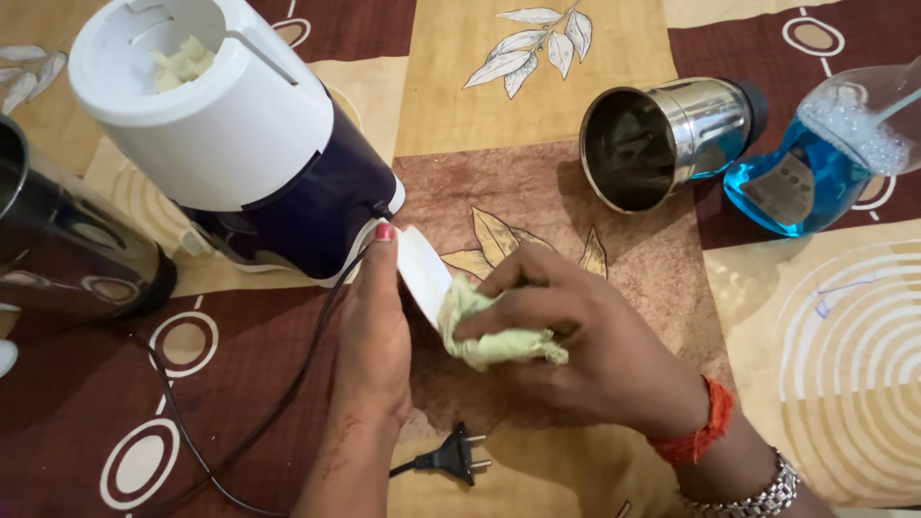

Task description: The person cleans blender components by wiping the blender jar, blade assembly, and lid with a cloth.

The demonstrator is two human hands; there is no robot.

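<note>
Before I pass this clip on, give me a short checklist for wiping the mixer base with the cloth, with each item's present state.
1. Plug out of any socket: ok, it lies loose on the mat, prongs bare.
2. Base steadied: ok, the left hand rests against its lower edge.
3. Cloth gripped: ok, the right hand pinches it against the base's white rim.
4. Cord clear of the hands: not ok, it runs under the left wrist.
5. Steel jar secure: cannot tell, it lies on its side, mouth open.
6. Blue liquid bottle closed: cannot tell, its top is out of view.
</note>
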